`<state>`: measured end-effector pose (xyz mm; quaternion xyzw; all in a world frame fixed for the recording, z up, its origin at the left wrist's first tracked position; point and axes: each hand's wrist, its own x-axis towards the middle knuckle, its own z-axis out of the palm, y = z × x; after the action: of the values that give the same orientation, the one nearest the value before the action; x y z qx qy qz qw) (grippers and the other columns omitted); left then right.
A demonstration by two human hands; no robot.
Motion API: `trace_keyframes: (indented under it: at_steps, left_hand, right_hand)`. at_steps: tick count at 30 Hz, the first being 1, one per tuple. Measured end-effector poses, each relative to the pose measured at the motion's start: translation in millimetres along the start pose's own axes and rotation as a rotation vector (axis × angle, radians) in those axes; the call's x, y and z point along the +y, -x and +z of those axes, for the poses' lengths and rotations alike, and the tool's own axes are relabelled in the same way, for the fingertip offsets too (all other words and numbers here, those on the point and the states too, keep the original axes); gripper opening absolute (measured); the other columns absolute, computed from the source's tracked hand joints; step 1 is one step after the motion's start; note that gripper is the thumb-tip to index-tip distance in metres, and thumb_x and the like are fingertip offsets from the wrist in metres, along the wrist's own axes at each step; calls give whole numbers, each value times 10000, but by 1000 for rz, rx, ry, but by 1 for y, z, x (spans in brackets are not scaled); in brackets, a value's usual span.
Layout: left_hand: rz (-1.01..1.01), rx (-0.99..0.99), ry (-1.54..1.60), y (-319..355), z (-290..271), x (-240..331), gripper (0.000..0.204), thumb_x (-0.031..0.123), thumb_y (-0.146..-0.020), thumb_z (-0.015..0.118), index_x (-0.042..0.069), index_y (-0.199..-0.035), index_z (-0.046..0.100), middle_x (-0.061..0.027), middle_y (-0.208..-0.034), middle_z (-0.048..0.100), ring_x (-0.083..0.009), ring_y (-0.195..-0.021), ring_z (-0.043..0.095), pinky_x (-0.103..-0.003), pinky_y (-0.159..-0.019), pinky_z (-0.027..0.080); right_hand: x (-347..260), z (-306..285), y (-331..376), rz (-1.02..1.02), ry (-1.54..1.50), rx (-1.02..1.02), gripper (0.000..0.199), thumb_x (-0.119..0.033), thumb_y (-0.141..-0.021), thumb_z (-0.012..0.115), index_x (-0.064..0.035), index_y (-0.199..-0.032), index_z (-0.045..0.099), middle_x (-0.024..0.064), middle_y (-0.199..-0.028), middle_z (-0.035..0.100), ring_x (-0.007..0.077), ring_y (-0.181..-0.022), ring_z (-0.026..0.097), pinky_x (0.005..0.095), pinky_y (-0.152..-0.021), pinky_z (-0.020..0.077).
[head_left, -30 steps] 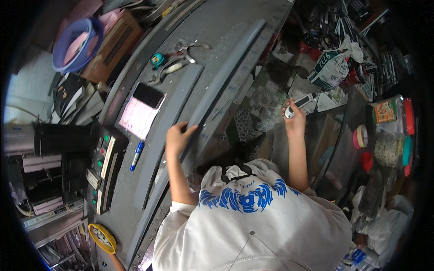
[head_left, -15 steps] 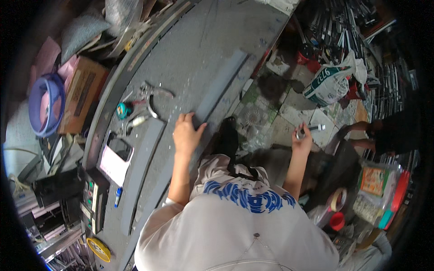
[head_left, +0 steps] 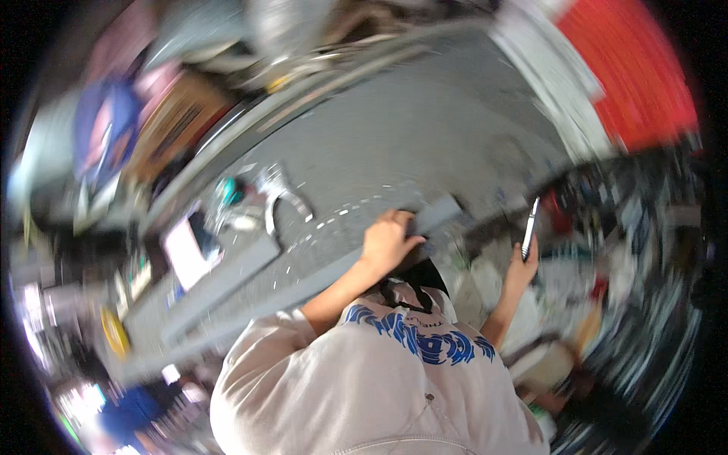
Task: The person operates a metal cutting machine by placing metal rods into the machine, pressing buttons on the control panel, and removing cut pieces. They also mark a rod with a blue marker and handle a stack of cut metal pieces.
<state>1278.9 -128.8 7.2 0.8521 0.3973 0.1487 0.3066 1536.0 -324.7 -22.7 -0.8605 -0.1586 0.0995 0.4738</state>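
Note:
A long flat grey bar (head_left: 440, 215) lies along the near edge of the grey workbench (head_left: 425, 114). My left hand (head_left: 388, 244) lies across this bar, fingers on its far side and thumb apart on the near side. Off the bench to the right, my right hand (head_left: 522, 262) is closed round a slim silvery tool (head_left: 531, 220) with a dark ribbed grip, its tip pointing up. Motion blur hides the tool's exact kind. A shorter grey bar (head_left: 227, 280) rests on the bench to the left, beside metal pliers-like tools (head_left: 287, 203).
Left on the bench are a teal round item (head_left: 228, 191), a phone (head_left: 203, 233) on white paper and a yellow ring (head_left: 115, 334). A cardboard box (head_left: 178, 125) and purple basket (head_left: 102, 129) stand beyond. A large red surface (head_left: 629, 72) is at the far right.
The view has swung to the right, bringing the red surface in. My left hand stays on the grey bar, nearer its far end. My right hand has tilted the silvery tool upright.

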Motion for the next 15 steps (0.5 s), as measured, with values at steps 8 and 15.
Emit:
trace_keyframes:
  at_steps: [8,15]
  left_hand:
    - [-369,563,13,67,-38,-25,421,321,-870,714,36,-1166,619,-177,-1188,607,-370,-1136,571,-446,-977,470]
    - [-1236,1326,-292,212,-71,-105,396,312,-961,616,44,-1251,579,-222,-1297,490,-399,-1226,446,-478,-1047,377]
  right_hand:
    - [-103,160,-136,-744,425,-382,474,-138,-908,684,-87,-1364,565,205,-1251,534,362,-1150,533,486,-993,418]
    - [-161,164,-47,-1117,120,-884,385,-222,-917,678,-53,-1255,606,174,-1251,559,353,-1183,495,464,-1004,388]
